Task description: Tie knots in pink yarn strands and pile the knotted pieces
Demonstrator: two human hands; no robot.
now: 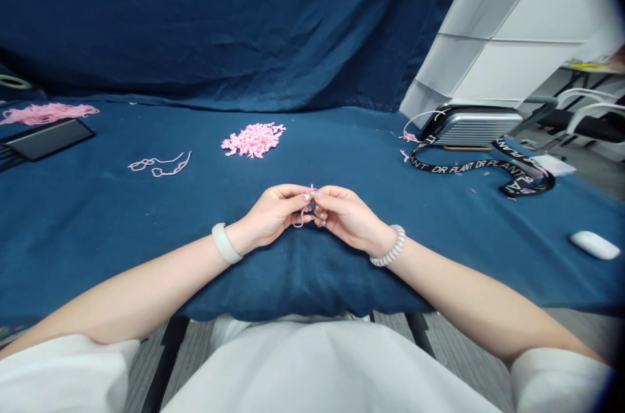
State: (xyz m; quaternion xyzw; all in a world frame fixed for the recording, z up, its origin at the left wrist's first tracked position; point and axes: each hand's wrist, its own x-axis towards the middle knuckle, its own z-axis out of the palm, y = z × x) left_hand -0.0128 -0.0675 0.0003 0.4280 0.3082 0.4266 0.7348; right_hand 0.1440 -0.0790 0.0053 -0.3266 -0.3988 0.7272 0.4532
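Note:
My left hand [283, 212] and my right hand [342, 214] meet fingertip to fingertip above the front part of the table. Both are closed in a pinch on a short piece of pink yarn [301, 220], which loops down below the fingers, while a bit of it sticks up above them. Most of the yarn between the fingertips is hidden. Beyond my hands lies a heap of small pink yarn pieces [254, 140]. Two loose pink strands [170, 170] rest to the left of that heap.
Blue cloth covers the table [122, 224]. At the far left lie a bundle of pink yarn [49, 113] and a black flat device [56, 138]. On the right are a ribbed silver case [478, 126], a black lettered strap [459, 168] and a white mouse [594, 245].

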